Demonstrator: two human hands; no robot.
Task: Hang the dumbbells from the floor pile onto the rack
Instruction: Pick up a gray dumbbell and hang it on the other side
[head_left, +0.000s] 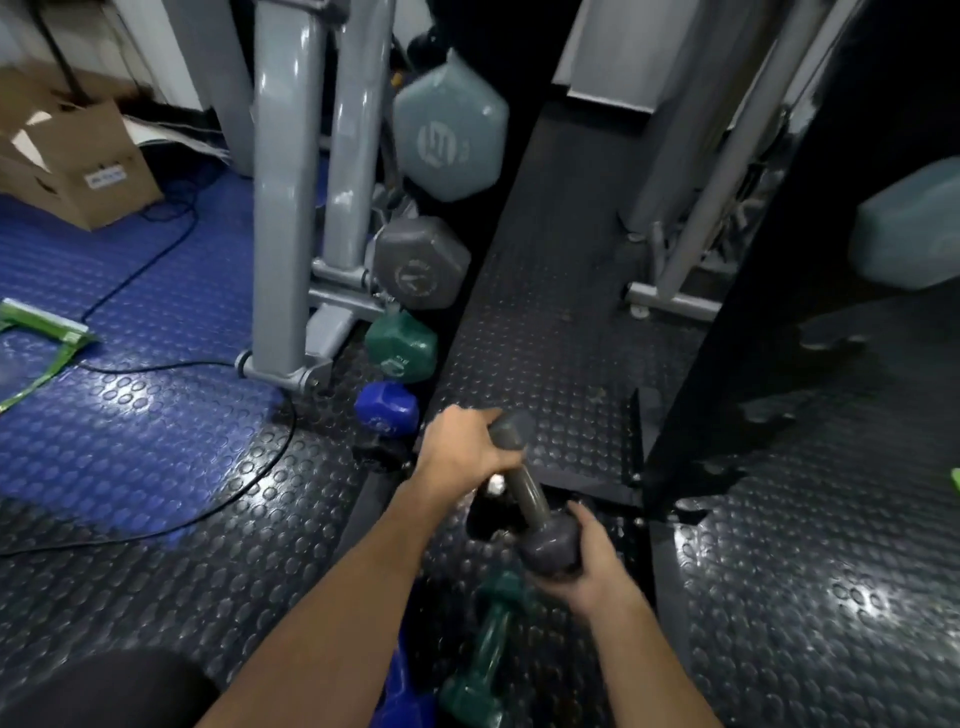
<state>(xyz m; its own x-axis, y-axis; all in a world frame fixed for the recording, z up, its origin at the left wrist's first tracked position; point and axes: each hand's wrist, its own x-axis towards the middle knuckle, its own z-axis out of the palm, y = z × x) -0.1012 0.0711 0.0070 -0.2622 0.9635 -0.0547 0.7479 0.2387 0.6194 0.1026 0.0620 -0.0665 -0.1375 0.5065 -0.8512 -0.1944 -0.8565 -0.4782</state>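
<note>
Grey dumbbell (535, 512) held tilted above green dumbbell (483, 660) on floor

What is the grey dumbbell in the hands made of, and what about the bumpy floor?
Grey dumbbell: probably metal under a smooth, slightly shiny vinyl-like coat, judging by its soft sheen. Floor: looks like dark rubber matting, with raised round studs that catch the light.

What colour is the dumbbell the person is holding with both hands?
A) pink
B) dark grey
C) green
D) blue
B: the dark grey dumbbell is held at its far end by the left hand and at its near end by the right hand; the green dumbbell lies on the floor below it.
</note>
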